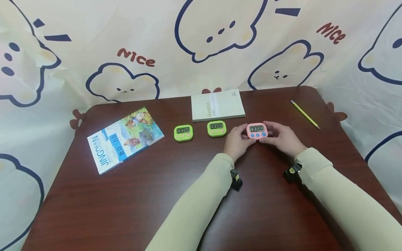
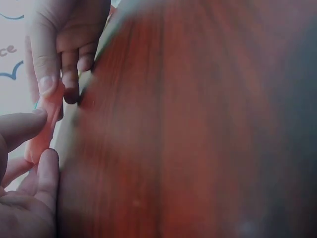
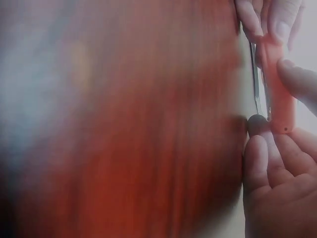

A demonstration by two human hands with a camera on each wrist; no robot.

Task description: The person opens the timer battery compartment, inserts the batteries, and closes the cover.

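Observation:
A pink digital timer [image 1: 257, 131] with blue buttons shows 00:00 in the head view. My left hand [image 1: 236, 142] pinches its left side, thumb at the lower corner. On the opposite side, my right hand [image 1: 283, 138] pinches it between thumb and fingers. Both wrist views show the timer edge-on, a pink case [image 2: 45, 126] held by the two hands, raised off the table. Left of my hands lie two green timers: the nearer one [image 1: 216, 129] reads 00:00, the farther one [image 1: 183, 133] reads 00:53.
A picture-covered book [image 1: 125, 139] lies at the left of the dark wooden table [image 1: 150, 205]. Against the back edge is a pale notebook [image 1: 217, 104] marked Gambit. A yellow-green pencil [image 1: 305, 114] lies at the right. A cartoon-printed curtain [image 1: 176, 80] surrounds the table.

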